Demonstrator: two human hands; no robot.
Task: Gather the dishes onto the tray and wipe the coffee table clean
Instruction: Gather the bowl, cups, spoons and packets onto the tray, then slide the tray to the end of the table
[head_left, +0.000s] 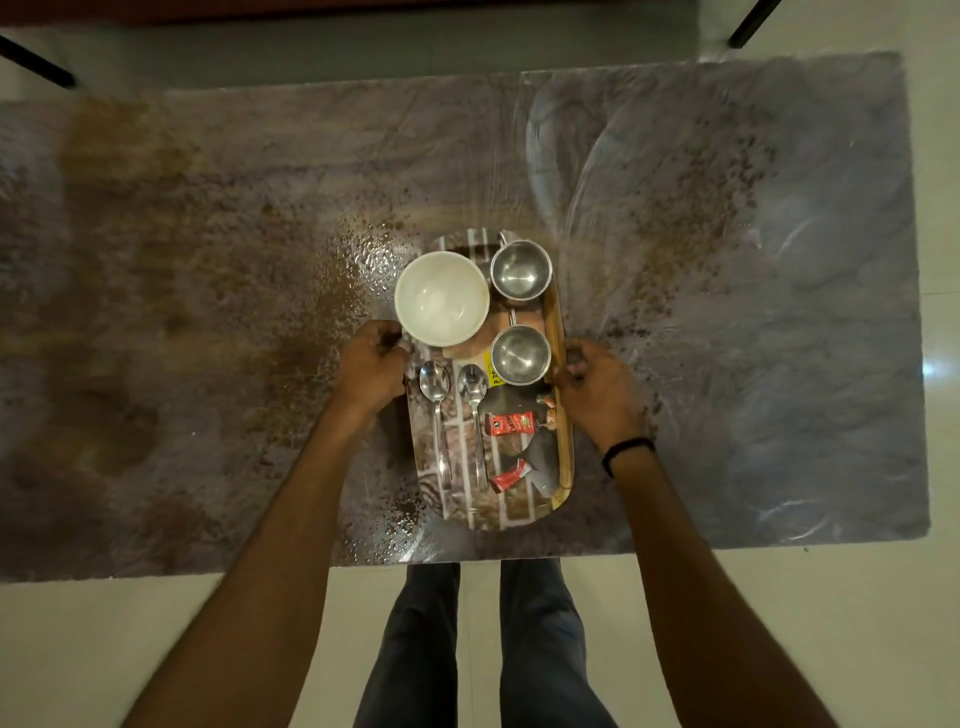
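Tray (562, 332) sits between 2 closed grips: left hand (370, 364) and right hand (597, 387) clasp its opposite edges.

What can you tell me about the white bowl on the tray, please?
The white bowl is round, glossy, ceramic-looking and seemingly empty. It stands upright at the tray's far left corner, slightly overhanging the edge. It looks to touch the farther steel cup, and the left hand sits close beside its near rim.
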